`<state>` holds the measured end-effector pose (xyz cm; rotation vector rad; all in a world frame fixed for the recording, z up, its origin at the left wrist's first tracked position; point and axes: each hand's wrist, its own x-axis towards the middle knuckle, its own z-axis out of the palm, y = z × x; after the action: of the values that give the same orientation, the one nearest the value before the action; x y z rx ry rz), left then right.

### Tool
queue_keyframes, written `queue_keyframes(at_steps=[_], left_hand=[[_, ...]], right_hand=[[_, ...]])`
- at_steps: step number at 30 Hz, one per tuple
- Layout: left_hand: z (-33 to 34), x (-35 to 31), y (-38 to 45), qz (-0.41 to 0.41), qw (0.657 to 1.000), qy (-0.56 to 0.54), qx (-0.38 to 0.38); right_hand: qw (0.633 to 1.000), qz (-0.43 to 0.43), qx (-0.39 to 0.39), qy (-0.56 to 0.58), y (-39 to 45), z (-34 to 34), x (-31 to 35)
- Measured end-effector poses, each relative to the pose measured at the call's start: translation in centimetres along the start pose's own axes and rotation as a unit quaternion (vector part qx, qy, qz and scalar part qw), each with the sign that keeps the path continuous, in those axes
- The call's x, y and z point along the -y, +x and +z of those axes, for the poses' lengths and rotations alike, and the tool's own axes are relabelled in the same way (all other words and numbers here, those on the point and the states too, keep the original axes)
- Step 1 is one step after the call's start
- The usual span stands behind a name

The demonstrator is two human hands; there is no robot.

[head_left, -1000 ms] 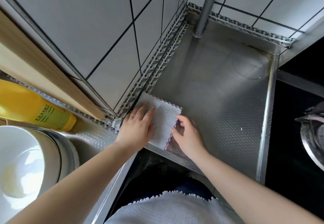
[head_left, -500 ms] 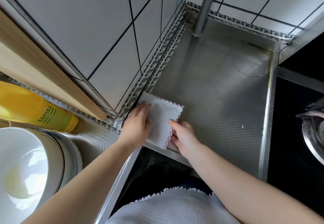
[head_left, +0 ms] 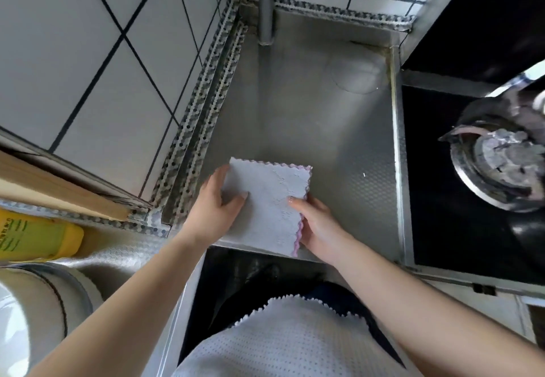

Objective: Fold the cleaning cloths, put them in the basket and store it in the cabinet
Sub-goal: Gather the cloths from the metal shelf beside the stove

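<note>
Both hands hold a folded cloth (head_left: 269, 208) at the near edge of the steel worktop (head_left: 339, 146).
The left hand (head_left: 213, 210) grips its left side, thumb on top — the right hand (head_left: 317, 224) pinches the pink-trimmed right edge.

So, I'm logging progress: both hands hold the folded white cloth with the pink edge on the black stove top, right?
Not quite. The head view shows the left hand and right hand holding the folded white cloth over the steel counter, beside the black stove top, not on it.
</note>
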<state>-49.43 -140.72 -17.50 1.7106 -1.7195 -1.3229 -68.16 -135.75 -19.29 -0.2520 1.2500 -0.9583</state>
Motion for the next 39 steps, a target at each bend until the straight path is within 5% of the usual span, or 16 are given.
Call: queue_keyframes(at_steps=[6,9,16,22,32,39], left_hand=[[5.6,-4.4,-1.1,-0.112,0.962,-0.206,0.142],[10.2,-7.1,-1.9,-0.109,0.937,-0.219,0.249],[20.4,-13.4,-5.5,-0.077,0.884,-0.136,0.44],[30.3,-17.0,-11.8,-0.059,0.848,-0.041,0.525],[43.4,-20.2,-23.8,-0.038,0.741,0.094,0.664],[49.7,-20.5,-31.9,-0.02,0.647,0.219,0.73]], right_hand=[[0.998,-0.022,-0.012,0.056,-5.7,-8.1,0.3],[0.989,-0.075,-0.04,0.119,-10.0,-12.9,-0.6],[0.949,-0.128,-0.175,0.228,-19.2,-21.1,-4.5],[0.898,-0.163,-0.271,0.305,-27.5,-26.7,-9.2],[0.782,-0.25,-0.385,0.422,-39.3,-31.8,-18.0],[0.649,-0.295,-0.446,0.541,-43.6,-31.1,-23.9]])
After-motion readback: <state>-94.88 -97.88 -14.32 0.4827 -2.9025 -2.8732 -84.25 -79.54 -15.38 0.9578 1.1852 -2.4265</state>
